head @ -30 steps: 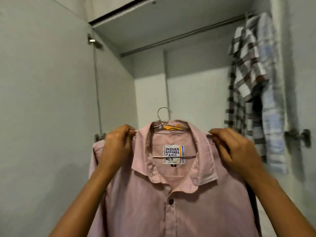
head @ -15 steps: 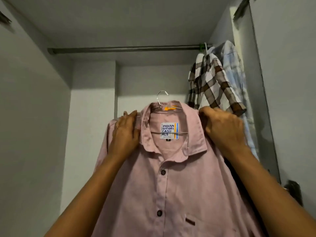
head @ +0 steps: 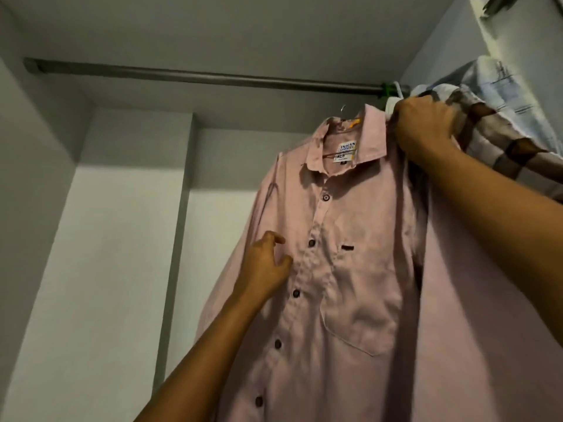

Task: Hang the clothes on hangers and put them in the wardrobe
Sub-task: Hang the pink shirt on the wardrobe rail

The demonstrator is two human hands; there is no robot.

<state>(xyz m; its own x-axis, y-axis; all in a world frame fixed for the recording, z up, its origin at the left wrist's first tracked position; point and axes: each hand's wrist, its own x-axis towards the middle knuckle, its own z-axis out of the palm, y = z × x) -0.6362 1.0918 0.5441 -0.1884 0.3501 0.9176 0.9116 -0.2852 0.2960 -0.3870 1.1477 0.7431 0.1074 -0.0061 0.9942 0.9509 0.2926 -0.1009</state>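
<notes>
A pink button-up shirt [head: 359,269] hangs on a thin metal hanger [head: 343,108], whose hook shows just above the collar and below the wardrobe rail [head: 195,76]. My right hand [head: 423,130] grips the shirt's right shoulder high up, close under the rail. My left hand [head: 265,266] is lower, in front of the shirt's left chest, with its fingers loosely curled and nothing in them. I cannot tell whether the hook is on the rail.
A brown checked shirt [head: 502,144] and a pale blue shirt [head: 505,86] hang at the rail's right end on green and white hooks [head: 391,89]. Grey wardrobe walls enclose the left and back; the rail to the left is bare.
The pink shirt has been lifted up and to the right toward the rail. My left hand has let go of the left shoulder and dropped to chest height; my right hand still holds the right shoulder.
</notes>
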